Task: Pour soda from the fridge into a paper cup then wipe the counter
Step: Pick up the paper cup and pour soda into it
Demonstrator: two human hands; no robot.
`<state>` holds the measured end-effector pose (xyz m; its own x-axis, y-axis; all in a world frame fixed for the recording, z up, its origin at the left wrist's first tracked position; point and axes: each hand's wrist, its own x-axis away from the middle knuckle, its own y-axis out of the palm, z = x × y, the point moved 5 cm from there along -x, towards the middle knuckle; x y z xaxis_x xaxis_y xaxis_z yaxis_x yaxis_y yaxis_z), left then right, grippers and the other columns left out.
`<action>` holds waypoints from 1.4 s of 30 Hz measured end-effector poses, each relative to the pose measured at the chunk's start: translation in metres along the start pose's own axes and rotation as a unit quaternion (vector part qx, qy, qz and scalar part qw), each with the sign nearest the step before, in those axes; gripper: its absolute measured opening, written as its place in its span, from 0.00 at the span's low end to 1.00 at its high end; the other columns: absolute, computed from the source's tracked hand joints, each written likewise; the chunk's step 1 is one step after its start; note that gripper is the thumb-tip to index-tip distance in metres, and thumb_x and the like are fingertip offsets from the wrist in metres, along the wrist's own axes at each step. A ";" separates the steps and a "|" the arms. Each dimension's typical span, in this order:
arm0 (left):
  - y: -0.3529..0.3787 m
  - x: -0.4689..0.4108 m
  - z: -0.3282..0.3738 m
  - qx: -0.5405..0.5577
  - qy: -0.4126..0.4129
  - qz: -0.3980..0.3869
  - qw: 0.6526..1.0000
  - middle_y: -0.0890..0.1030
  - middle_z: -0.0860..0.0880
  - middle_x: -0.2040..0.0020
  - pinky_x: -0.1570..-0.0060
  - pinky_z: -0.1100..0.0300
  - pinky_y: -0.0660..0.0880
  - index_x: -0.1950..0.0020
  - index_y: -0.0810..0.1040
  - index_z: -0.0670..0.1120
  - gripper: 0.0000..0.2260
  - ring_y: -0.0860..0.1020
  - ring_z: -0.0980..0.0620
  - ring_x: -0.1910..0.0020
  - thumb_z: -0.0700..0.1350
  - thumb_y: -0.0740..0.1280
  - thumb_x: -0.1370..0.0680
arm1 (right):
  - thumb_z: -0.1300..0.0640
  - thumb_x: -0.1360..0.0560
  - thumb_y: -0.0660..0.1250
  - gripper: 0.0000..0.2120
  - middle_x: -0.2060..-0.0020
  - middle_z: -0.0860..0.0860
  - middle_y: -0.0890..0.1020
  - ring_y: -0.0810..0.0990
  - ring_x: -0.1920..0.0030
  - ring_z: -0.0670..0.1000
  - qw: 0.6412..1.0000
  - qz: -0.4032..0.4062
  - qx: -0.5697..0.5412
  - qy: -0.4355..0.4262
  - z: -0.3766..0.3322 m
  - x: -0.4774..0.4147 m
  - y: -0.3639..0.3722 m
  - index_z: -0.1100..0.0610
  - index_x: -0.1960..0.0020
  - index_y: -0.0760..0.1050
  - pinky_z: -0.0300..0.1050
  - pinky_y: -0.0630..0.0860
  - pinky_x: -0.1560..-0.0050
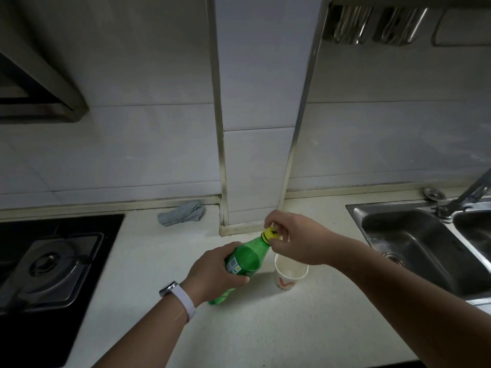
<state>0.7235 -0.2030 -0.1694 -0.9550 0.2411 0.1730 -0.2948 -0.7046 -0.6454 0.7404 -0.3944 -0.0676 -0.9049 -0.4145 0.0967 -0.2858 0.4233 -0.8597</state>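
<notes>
At frame centre, the left hand (218,272) grips a tilted green soda bottle (245,258), label unreadable, the right hand (295,239) pinches its yellow cap (271,233), beside a paper cup (289,276) on the white surface (265,328).

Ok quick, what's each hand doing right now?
The left hand is closed around the green bottle.
The right hand is pinching the yellow cap on the bottle.

Our single head-worn wide-angle camera faces forward and down, close over the speckled white counter (265,328) at lower centre, with the white tiled wall (146,144) filling the upper frame.
</notes>
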 end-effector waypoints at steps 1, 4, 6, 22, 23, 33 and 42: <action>0.000 0.000 -0.001 -0.001 0.000 -0.001 1.000 0.80 0.63 0.49 0.46 0.57 0.79 0.37 0.72 0.65 0.29 0.80 0.60 0.50 0.55 0.78 0.36 | 0.54 0.27 0.68 0.16 0.52 0.45 0.75 0.76 0.55 0.46 1.000 -0.006 -0.012 -0.019 0.000 0.001 0.002 0.46 0.41 0.69 0.34 0.71 0.59; 0.001 0.000 -0.004 -0.011 -0.004 -0.008 1.000 0.80 0.64 0.49 0.46 0.57 0.78 0.38 0.72 0.65 0.29 0.79 0.59 0.49 0.55 0.78 0.36 | 0.45 0.27 0.70 0.23 0.49 0.44 0.74 0.76 0.53 0.43 1.000 -0.003 -0.013 0.001 0.001 -0.001 0.004 0.46 0.35 0.67 0.38 0.75 0.55; 0.002 0.001 -0.005 -0.019 -0.004 -0.015 1.000 0.80 0.63 0.47 0.46 0.58 0.78 0.35 0.72 0.63 0.31 0.79 0.59 0.49 0.56 0.77 0.36 | 0.40 0.25 0.65 0.17 0.60 0.44 0.75 0.74 0.63 0.43 0.999 -0.005 0.005 0.039 0.004 -0.003 0.008 0.48 0.41 0.72 0.39 0.71 0.62; -0.001 0.003 -0.001 -0.067 -0.020 -0.016 0.997 0.82 0.60 0.47 0.49 0.58 0.78 0.35 0.72 0.62 0.31 0.80 0.58 0.51 0.57 0.76 0.37 | 0.49 0.24 0.69 0.12 0.62 0.40 0.71 0.71 0.63 0.41 0.998 0.049 -0.051 0.000 0.012 0.006 -0.005 0.48 0.41 0.74 0.32 0.66 0.63; 0.000 0.003 -0.001 -0.073 -0.024 -0.016 0.997 0.82 0.60 0.47 0.48 0.57 0.79 0.35 0.72 0.62 0.31 0.80 0.58 0.51 0.58 0.76 0.37 | 0.49 0.24 0.69 0.13 0.61 0.40 0.72 0.72 0.63 0.42 0.997 0.050 -0.066 0.006 0.017 0.007 -0.007 0.47 0.41 0.74 0.34 0.68 0.62; 0.021 -0.011 0.007 -0.166 -0.071 -0.050 0.982 0.82 0.60 0.52 0.54 0.57 0.78 0.40 0.73 0.65 0.27 0.80 0.55 0.54 0.56 0.74 0.37 | 0.51 0.25 0.71 0.09 0.58 0.43 0.78 0.74 0.63 0.41 0.972 0.090 -0.204 0.075 0.089 0.029 -0.008 0.47 0.46 0.75 0.29 0.70 0.63; 0.042 -0.022 0.015 -0.237 -0.083 -0.084 0.964 0.82 0.57 0.54 0.55 0.55 0.79 0.41 0.74 0.61 0.24 0.80 0.52 0.56 0.56 0.72 0.37 | 0.50 0.25 0.70 0.11 0.53 0.48 0.78 0.75 0.60 0.45 0.961 0.070 -0.246 0.111 0.133 0.044 0.009 0.49 0.44 0.76 0.40 0.73 0.58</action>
<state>0.7313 -0.2477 -0.1887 -0.8991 0.1864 0.3961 -0.4345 -0.2707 -0.8590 0.7398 -0.5158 -0.1378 -0.9745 -0.1678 0.1491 -0.2223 0.8137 -0.5371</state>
